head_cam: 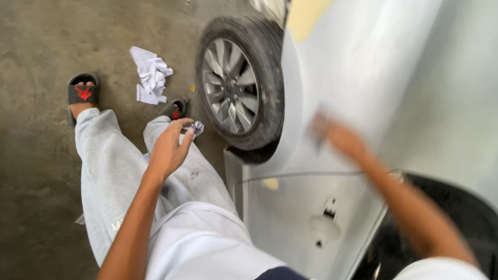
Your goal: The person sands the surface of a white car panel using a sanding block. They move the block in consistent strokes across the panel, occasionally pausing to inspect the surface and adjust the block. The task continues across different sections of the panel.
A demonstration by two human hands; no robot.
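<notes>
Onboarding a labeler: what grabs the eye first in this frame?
The alloy wheel of the silver car at top centre, then the blurred right hand pressed against the car's body panel. Lower left, the left hand pinches a small paper scrap; a crumpled white cloth lies on the concrete floor.

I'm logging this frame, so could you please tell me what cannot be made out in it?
- Right hand, head view: motion-blurred against the car panel; anything it holds is unreadable.
- Small wad in the left hand: mostly hidden by the fingers.
- Wheel: its far side is hidden behind the car body.
- Car: cut off by the frame edges.
</notes>
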